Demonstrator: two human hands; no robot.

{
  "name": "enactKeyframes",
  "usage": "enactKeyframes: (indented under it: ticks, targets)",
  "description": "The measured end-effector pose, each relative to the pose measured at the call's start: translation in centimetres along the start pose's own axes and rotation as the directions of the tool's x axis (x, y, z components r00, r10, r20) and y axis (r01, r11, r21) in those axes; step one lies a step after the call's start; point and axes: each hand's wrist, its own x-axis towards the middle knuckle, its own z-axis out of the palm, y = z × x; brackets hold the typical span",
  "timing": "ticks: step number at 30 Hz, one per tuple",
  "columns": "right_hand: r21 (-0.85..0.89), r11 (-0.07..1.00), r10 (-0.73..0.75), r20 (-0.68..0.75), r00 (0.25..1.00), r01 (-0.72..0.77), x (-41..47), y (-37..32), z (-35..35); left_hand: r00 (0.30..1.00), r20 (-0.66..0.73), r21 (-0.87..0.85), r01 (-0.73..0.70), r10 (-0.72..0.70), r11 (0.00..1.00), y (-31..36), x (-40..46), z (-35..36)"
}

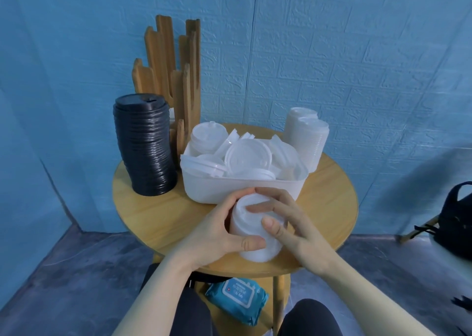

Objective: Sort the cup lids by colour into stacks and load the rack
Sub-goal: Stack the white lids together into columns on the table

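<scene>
Blue walls back a round table [143, 223]. Near its front edge, left hand [217, 236] and right hand [288, 223] curl fingers around a white lid stack [251, 229], just before the bin [245, 188]; black stack [145, 146] and rack [171, 62] stand at the left edge.

The wooden rack's [167, 62] base hides behind the black lid stack [144, 146].
</scene>
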Motion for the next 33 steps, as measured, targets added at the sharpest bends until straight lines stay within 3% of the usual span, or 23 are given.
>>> enactKeyframes:
  ticks: [2,4,6,10,14,17,21,24,26,28,30,33]
  targets:
    - [-0.047,0.998,-0.053,-0.164,0.985,0.046,1.1,-0.9,-0.8,1.0,-0.011,0.008,0.014,-0.013,1.0,-0.1,0.1,0.0]
    - [-0.099,0.992,-0.105,-0.369,0.923,0.074,3.0,-1.6,-1.6,1.0,-0.018,0.012,0.023,-0.023,1.0,-0.2,0.2,0.0]
    - [-0.19,0.982,-0.094,-0.471,0.877,0.003,5.4,-1.7,-2.4,0.999,-0.014,0.012,0.036,-0.036,0.999,-0.3,0.2,0.1]
    - [-0.402,0.901,-0.026,-0.428,0.904,-0.164,9.7,-0.3,-3.5,0.999,-0.005,0.019,0.04,-0.04,0.999,-0.3,0.1,0.1]
    - [-0.52,0.829,-0.005,-0.378,0.926,-0.208,11.7,0.8,-3.3,0.999,-0.005,0.011,0.044,-0.044,0.999,-0.5,0.2,0.0]
    - [-0.482,0.854,-0.032,-0.425,0.905,-0.197,11.4,0.9,-3.1,0.999,0.0,0.014,0.051,-0.051,0.999,-0.4,0.2,0.0]
    - [-0.299,0.945,-0.043,-0.522,0.852,-0.136,10.1,-0.3,-2.8,0.999,-0.008,0.01,0.035,-0.035,0.999,-0.4,0.3,0.0]
    - [-0.195,0.98,-0.081,-0.568,0.819,-0.039,8.9,-1.9,-2.9,0.999,-0.008,0.012,0.035,-0.035,0.999,-0.4,0.2,0.0]
    - [-0.216,0.976,-0.162,-0.604,0.78,0.036,7.9,-2.7,-3.1,0.999,-0.007,0.015,0.035,-0.035,0.999,-0.4,0.2,0.0]
    - [-0.376,0.922,-0.323,-0.621,0.714,0.09,6.7,-3.3,-3.5,1.0,-0.002,0.007,0.021,-0.021,1.0,-0.2,0.2,0.0]
    - [-0.625,0.772,-0.531,-0.53,0.662,0.118,5.4,-3.5,-3.8,1.0,0.003,0.004,0.004,-0.004,1.0,-0.1,0.2,0.0]
    - [-0.819,0.547,-0.655,-0.289,0.698,0.174,3.4,-3.0,-3.2,1.0,0.006,0.025,-0.025,0.024,0.999,0.0,0.2,0.0]
